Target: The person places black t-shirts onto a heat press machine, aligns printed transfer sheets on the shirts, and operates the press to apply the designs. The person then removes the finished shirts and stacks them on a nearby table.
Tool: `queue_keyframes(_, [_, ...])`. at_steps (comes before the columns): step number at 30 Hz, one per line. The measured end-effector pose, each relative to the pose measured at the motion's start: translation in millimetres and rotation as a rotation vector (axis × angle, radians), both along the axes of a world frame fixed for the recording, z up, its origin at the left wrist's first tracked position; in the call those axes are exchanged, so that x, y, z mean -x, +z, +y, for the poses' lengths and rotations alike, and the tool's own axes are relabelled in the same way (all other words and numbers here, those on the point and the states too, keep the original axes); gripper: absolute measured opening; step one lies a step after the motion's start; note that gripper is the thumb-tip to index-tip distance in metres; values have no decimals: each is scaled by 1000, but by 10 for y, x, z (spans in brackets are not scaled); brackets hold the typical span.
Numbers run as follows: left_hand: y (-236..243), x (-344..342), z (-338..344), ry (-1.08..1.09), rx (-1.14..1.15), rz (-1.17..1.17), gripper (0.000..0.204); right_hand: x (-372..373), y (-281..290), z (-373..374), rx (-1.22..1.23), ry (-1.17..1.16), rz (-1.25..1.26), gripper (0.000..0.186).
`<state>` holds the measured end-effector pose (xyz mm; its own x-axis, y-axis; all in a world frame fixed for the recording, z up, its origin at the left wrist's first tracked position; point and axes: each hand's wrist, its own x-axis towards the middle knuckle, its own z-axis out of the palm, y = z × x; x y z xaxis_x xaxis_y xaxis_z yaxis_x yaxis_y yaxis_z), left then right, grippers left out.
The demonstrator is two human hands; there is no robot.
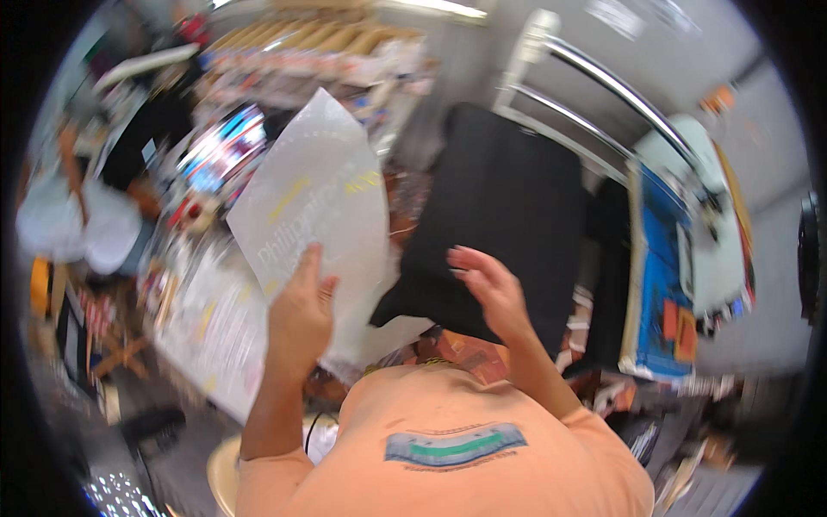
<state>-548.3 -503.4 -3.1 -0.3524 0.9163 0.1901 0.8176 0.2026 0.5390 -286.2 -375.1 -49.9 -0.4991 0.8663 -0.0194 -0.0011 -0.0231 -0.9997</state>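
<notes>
A large whitish translucent sheet (332, 159) with pale and yellow lettering stands up in my left hand (301, 323). The thumb and fingers pinch its lower part, and its top corner points away from me. To the right lies a flat black cloth item (517, 198), perhaps a garment, on a raised surface. My right hand (491, 291) hovers over its near part with the fingers stretched out and holding nothing. Whether the fingertips touch the cloth, I cannot tell.
More clear printed sheets (211, 323) cover a table at the left. Beyond them glows a bright screen (226, 146). A white metal frame (594, 82) rises behind the cloth. At the right is a blue tray-like panel (659, 267). Other people (82, 215) are at the far left.
</notes>
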Motion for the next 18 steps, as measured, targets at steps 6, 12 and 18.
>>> queue_keyframes(6, [-357,-1289,1223,-439,-40,149,53,-483,-15,493,138,-483,-3,37])
queue_keyframes(12, [-962,-1442,1630,-609,58,241,55,-1768,-815,1018,219,-743,-71,41])
queue_keyframes(18, [-1443,-1171,1628,-565,-45,238,51,-1661,-690,832,-302,-875,-819,54])
